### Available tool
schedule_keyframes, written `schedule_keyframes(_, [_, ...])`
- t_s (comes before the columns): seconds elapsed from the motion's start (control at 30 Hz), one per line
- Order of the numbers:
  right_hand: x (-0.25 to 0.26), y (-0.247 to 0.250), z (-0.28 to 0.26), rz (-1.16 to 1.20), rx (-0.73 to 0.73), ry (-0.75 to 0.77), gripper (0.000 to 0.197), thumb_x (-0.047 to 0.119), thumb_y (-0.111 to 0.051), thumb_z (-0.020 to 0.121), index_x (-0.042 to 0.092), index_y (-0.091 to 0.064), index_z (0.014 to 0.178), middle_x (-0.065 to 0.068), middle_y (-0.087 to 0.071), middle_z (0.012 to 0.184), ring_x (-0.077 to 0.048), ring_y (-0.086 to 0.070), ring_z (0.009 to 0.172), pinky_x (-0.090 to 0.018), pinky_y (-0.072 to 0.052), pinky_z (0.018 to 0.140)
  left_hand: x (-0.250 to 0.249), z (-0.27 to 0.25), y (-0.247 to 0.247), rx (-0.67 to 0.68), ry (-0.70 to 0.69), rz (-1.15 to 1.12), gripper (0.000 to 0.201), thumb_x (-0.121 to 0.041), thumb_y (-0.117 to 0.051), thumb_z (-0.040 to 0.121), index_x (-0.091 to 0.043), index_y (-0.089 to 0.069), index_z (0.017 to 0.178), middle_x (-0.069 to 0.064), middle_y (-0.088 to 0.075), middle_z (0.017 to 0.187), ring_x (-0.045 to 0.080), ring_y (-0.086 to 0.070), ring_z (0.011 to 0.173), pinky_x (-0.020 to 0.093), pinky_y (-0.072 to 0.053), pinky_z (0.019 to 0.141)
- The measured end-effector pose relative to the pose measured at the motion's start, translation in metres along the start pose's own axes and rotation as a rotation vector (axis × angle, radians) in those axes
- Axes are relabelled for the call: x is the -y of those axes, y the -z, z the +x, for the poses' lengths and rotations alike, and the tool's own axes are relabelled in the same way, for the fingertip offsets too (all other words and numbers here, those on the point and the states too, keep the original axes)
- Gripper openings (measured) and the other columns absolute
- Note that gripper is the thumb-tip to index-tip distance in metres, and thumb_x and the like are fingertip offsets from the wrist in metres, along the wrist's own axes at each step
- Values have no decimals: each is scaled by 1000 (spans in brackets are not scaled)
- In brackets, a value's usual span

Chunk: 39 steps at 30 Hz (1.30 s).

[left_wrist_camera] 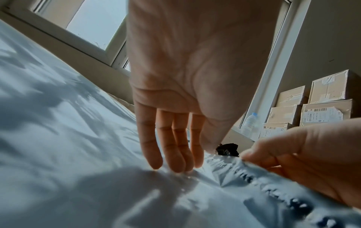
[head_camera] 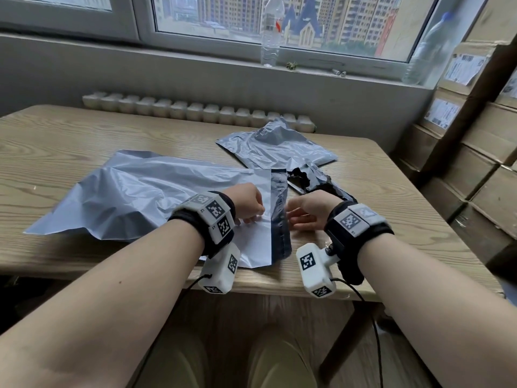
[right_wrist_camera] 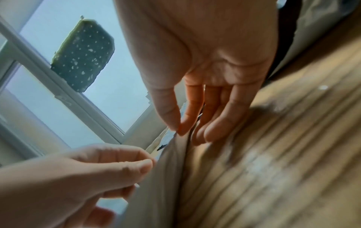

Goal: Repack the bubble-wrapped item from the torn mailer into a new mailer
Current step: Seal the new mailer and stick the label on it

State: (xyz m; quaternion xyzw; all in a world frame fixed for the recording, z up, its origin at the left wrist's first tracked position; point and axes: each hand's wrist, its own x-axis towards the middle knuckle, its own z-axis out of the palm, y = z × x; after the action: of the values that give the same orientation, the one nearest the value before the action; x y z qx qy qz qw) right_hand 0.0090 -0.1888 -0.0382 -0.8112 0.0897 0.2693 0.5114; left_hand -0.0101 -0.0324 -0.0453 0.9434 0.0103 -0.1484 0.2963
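A large grey new mailer point(head_camera: 140, 191) lies flat on the wooden table point(head_camera: 56, 141), its dark-lined flap point(head_camera: 279, 214) toward the right. My left hand point(head_camera: 249, 204) is over the mailer beside the flap. Its straight fingertips point(left_wrist_camera: 175, 163) press the plastic point(left_wrist_camera: 78, 154) down. My right hand point(head_camera: 302, 211) pinches the flap's edge between thumb and forefinger point(right_wrist_camera: 178, 129). The torn mailer point(head_camera: 279, 149), grey outside and black inside, lies behind them with its ripped end point(head_camera: 310, 177) facing me. I cannot make out the bubble-wrapped item.
Stacked cardboard boxes point(head_camera: 475, 163) stand close to the table's right side. Two plastic bottles point(head_camera: 270, 32) point(head_camera: 428, 49) stand on the windowsill, above a radiator point(head_camera: 195, 110) behind the table. The table's front edge runs just under my wrists.
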Motion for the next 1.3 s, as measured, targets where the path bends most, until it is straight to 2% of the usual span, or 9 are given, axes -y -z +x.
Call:
schedule_keyframes(0.1, [2, 1, -4, 98, 89, 19, 20, 20, -49, 96, 10, -55, 80, -5, -60, 77, -14, -57, 68, -22, -51, 66, -1, 1, 0, -37, -7, -112, 30, -22, -39, 101, -4, -62, 96, 4, -60, 72, 15, -56, 60, 26, -51, 56])
schedule_keyframes(0.2, [6, 1, -9, 136, 114, 29, 19, 10, -40, 99, 7, -59, 103, -8, -60, 80, -16, -59, 69, -21, -54, 55, -4, 1, 1, -64, -3, -226, 36, -27, -34, 103, -4, -59, 91, 6, -58, 70, 16, -56, 58, 25, -49, 51])
schedule_keyframes(0.33, [6, -1, -12, 113, 162, 38, 44, -15, -32, 92, 3, -52, 127, -10, -60, 82, -16, -63, 65, -21, -54, 50, -6, 0, 0, -45, 24, -252, 45, -39, -37, 100, -5, -57, 80, 7, -59, 69, 17, -58, 55, 23, -50, 49])
schedule_keyframes(0.53, [2, -7, -10, -3, 140, 129, 44, -17, -43, 87, -3, -53, 127, -5, -60, 82, -13, -58, 72, -27, -52, 71, -7, -3, 1, -34, 39, -241, 41, -43, -57, 90, -4, -61, 79, 4, -59, 63, 14, -55, 51, 19, -48, 46])
schedule_keyframes(0.7, [3, -9, -10, -8, 160, 143, 48, -22, -42, 85, 1, -56, 124, -4, -60, 80, -11, -58, 70, -23, -53, 61, -4, -4, 0, -17, 40, -165, 17, -15, -59, 86, -8, -62, 71, 3, -61, 64, 12, -56, 53, 19, -48, 48])
schedule_keyframes(0.83, [1, -11, -6, -64, 56, 180, 41, -20, -48, 82, 0, -64, 114, -4, -60, 79, -12, -57, 69, -26, -53, 63, 3, -5, 0, 14, 61, -165, 15, -11, -60, 86, -8, -60, 72, 2, -58, 62, 11, -53, 51, 17, -46, 46])
schedule_keyframes(1.0, [-2, -16, -6, -114, 29, 199, 41, -16, -59, 79, 6, -66, 112, -8, -60, 81, -16, -57, 61, -17, -52, 43, 8, -3, -1, 32, 82, -166, 14, -11, -66, 84, -6, -63, 72, 3, -56, 58, 10, -50, 46, 19, -46, 47])
schedule_keyframes(1.13, [1, -17, -7, -142, 61, 209, 44, -15, -62, 77, 8, -65, 114, -10, -64, 78, -11, -63, 50, -17, -51, 43, 11, -2, -1, 3, 103, -154, 9, -10, -68, 83, -4, -66, 77, -5, -56, 38, 3, -51, 31, 17, -48, 45])
schedule_keyframes(1.3, [2, -21, -9, -265, 61, 206, 41, -5, -72, 75, 14, -68, 111, 1, -63, 77, -7, -57, 66, -12, -48, 49, 12, -3, -2, 5, 102, -120, 9, -12, -71, 82, -4, -67, 81, 4, -63, 60, 10, -57, 47, 22, -53, 54])
